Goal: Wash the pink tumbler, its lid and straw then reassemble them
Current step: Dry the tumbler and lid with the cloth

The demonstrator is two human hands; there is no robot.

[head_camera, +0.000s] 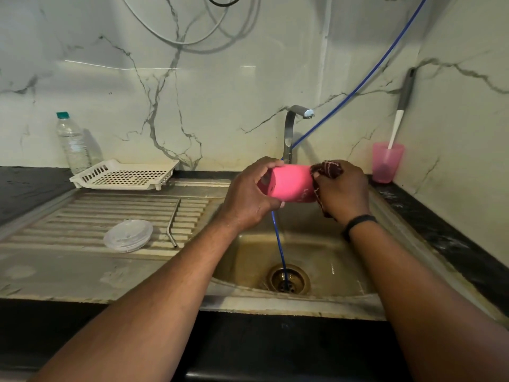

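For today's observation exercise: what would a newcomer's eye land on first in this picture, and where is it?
The pink tumbler, held sideways over the sink, left hand gripping its base while the right hand works a dark red cloth at its mouth. Next, the clear lid and metal straw lying on the draining board.

Stainless sink unit with ribbed drainboard at left, clear lid and bent metal straw lying apart on the ribs, white perforated tray at far edge, dark countertop bearing a plastic bottle far left, pink cup far right.
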